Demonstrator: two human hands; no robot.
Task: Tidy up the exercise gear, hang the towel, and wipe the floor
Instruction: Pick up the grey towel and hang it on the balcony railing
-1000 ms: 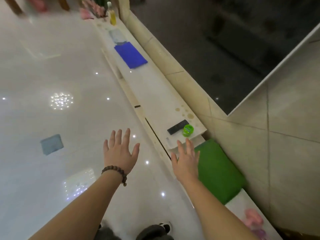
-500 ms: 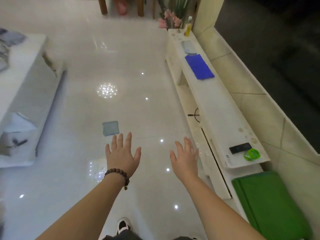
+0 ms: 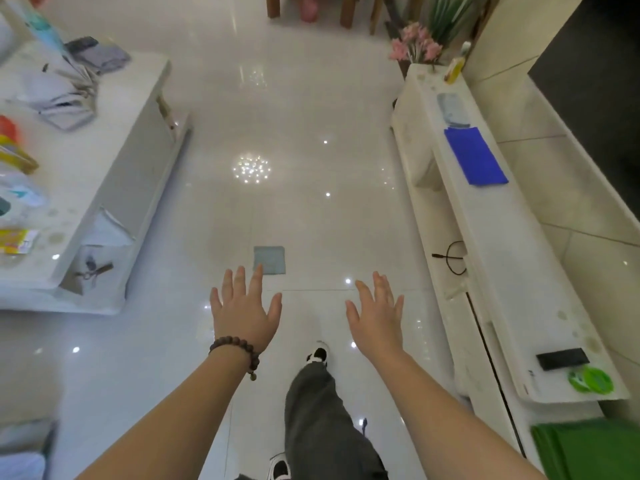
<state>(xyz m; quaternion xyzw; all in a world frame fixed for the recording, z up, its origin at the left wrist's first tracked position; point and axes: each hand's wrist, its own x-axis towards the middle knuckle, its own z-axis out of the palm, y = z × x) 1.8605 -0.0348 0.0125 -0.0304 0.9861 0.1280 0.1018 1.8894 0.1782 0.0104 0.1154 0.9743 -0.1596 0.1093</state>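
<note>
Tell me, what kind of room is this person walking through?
Most likely a home living room. A long low white cabinet runs along the wall beneath a dark screen, a low white table holding household clutter stands opposite, and pink flowers stand at the far end of the glossy tiled floor.

A home living room is shown. A glossy white tiled floor [image 3: 294, 116] is flanked by a low white media console [image 3: 491, 271] along the wall and a white coffee bench [image 3: 104, 161] strewn with household clutter. Pink flowers [image 3: 415, 46] and wooden chair legs [image 3: 346, 12] are seen at the far end.
</note>
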